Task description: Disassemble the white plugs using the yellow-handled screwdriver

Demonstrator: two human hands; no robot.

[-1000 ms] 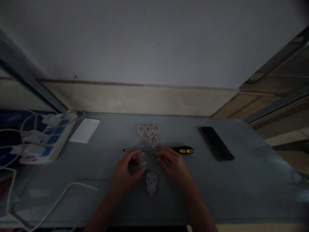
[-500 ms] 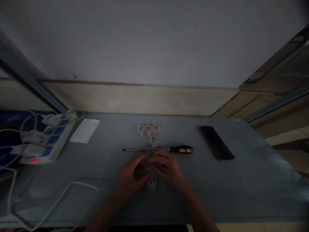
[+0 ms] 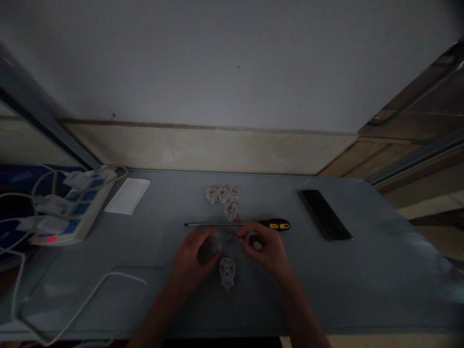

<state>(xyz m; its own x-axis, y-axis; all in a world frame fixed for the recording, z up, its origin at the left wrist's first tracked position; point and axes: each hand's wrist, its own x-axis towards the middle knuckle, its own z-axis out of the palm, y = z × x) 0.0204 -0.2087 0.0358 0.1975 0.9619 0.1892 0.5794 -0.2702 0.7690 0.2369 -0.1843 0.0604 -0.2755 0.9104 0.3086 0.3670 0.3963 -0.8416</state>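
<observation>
Pretty dim shot, but here's the setup: both hands are low over a gray table [image 3: 344, 290], close together but not touching. The left hand [image 3: 192, 256] is curled around or right next to a small pale piece [image 3: 216, 245], which looks like a see-through plug part. It's too dark and blurry to say if it's actually clamped. The right hand [image 3: 263, 249] is just to the right of that piece, with its fingertips [image 3: 239, 235] pinched in toward it. They might be on something thin, but I can't tell.

Just below the hands, a white plug base [image 3: 227, 273] lies flat on the table with its holes showing. Above them, a yellow-and-black screwdriver [image 3: 275, 224] lies sideways, right behind the right hand. Past its shaft are four round plug parts [image 3: 223, 195], three in a row and one [image 3: 231, 210] just below.

Off to the right there's a black phone [image 3: 324, 215]. To the left there's a white paper [image 3: 127, 195] and a power strip [image 3: 72, 208] with blue switches and a lit red light, with adapters plugged in and a white cable [image 3: 83, 295] running across the table's corner
</observation>
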